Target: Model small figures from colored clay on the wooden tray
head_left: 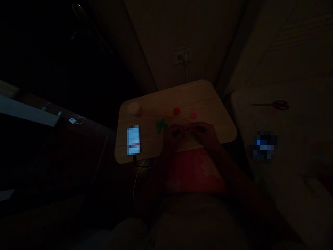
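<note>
The picture is very dark. Above the near part of a small wooden table (153,146), my left hand (171,137) and my right hand (207,134) face each other with fingers pinched together. Between the fingertips shows a small thin reddish piece (185,129), gripped from both sides; its kind is too dim to tell. Just left of my left hand lies a green flower- or leaf-shaped piece (161,125). Beyond the hands are an orange piece (170,114), a round red piece (177,110) and a pink flower-shaped ring (193,115).
A pale round container (134,109) stands at the table's far left. Nearer is a lit phone (133,140), with a dark cable at its lower end. Scissors (279,105) and a blurred-out object (264,146) lie on a surface at right. A wall socket (182,55) holds a plug.
</note>
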The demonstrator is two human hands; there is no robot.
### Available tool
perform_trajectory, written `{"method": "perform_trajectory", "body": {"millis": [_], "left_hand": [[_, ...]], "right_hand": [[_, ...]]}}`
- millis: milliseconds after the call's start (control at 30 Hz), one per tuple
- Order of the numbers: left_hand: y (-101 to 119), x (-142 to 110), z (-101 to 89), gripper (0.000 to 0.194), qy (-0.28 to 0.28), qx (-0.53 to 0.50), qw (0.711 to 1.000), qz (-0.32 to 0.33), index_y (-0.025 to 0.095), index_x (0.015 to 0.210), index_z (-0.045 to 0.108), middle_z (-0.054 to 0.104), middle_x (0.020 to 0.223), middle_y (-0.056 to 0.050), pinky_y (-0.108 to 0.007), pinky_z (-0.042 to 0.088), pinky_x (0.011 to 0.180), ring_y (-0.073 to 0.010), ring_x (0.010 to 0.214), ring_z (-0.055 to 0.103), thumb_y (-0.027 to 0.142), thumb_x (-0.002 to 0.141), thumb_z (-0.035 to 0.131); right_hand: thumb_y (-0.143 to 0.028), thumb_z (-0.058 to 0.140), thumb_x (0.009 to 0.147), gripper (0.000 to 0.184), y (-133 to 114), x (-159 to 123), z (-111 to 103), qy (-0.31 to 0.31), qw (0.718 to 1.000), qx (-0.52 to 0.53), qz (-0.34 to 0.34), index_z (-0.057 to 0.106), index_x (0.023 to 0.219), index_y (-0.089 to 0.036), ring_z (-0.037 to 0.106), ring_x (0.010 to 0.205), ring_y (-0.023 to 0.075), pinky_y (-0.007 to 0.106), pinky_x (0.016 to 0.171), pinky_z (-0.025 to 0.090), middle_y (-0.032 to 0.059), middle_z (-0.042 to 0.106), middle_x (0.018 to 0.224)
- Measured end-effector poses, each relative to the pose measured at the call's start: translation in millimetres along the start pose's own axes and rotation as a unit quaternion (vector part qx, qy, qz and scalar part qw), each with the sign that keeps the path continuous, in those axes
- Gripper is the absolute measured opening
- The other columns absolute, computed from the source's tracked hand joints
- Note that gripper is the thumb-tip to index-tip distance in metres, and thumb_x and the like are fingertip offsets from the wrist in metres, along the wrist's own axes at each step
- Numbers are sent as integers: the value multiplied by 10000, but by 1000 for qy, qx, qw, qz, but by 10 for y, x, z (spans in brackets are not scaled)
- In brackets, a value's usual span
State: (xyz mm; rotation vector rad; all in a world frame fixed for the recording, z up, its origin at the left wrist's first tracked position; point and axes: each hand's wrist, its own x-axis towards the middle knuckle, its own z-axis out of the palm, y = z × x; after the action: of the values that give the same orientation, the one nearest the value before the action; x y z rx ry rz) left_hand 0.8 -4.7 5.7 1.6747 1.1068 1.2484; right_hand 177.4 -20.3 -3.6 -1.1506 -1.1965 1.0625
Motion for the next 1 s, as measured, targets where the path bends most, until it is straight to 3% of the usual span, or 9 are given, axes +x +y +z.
{"method": "perform_trajectory", "body": {"millis": [167, 300, 400, 600, 700, 833, 1000], "left_hand": [[40, -17, 7, 112, -7, 9, 1000, -20, 192, 889, 754, 721, 876, -34, -260, 484, 691, -124, 722, 617, 263, 803, 765], [52, -9, 12, 158, 40, 4, 999, -30, 190, 915, 683, 634, 837, -6, -242, 440, 654, -112, 692, 543, 259, 788, 745], [44, 9, -6, 151, 54, -22, 998, -21, 195, 834, 601, 565, 799, 1, -246, 429, 650, -121, 705, 521, 278, 786, 719], [-33, 38, -35, 340, 13, -104, 994, 25, 222, 771, 461, 475, 792, -6, -276, 419, 624, -136, 691, 465, 412, 723, 739], [-82, 43, -20, 320, 28, -92, 995, 37, 227, 768, 439, 461, 804, -11, -289, 427, 657, -149, 724, 468, 351, 722, 731], [-128, 44, 1, 309, 57, -32, 998, 1, 231, 806, 449, 505, 856, -20, -315, 464, 751, -169, 803, 513, 250, 705, 741], [-146, 32, 18, 378, 50, -77, 996, -9, 231, 953, 483, 595, 1000, -58, -347, 513, 859, -190, 924, 609, 398, 759, 761]], "right_hand": [[-329, 805, 730, 154, 28, -1, 3, 4, 1000, -15, -8, 770, 814, -205, 709, 731, 196, 323, 709, 565, 47, 778, 801], [-303, 743, 800, 207, 17, -1, 13, 12, 999, -13, -41, 769, 987, -219, 735, 871, 212, 352, 821, 579, 70, 796, 989], [-256, 679, 843, 167, -16, -1, 21, 3, 991, -100, -86, 781, 974, -237, 726, 938, 225, 377, 881, 567, 66, 793, 1016], [-123, 604, 813, 221, 4, 11, 79, -18, 961, -242, -129, 767, 937, -205, 705, 883, 226, 363, 843, 553, 81, 778, 952], [-111, 586, 813, 222, 36, 23, 118, -2, 952, -274, -139, 748, 939, -195, 688, 871, 227, 361, 837, 546, 89, 756, 940], [-97, 587, 781, 201, 35, 35, 144, 6, 942, -302, -144, 729, 898, -179, 664, 867, 241, 372, 834, 537, 106, 712, 915], [-89, 595, 742, 235, 28, 24, 138, 7, 937, -317, -145, 724, 918, -176, 640, 941, 280, 412, 884, 527, 131, 680, 956]]}}
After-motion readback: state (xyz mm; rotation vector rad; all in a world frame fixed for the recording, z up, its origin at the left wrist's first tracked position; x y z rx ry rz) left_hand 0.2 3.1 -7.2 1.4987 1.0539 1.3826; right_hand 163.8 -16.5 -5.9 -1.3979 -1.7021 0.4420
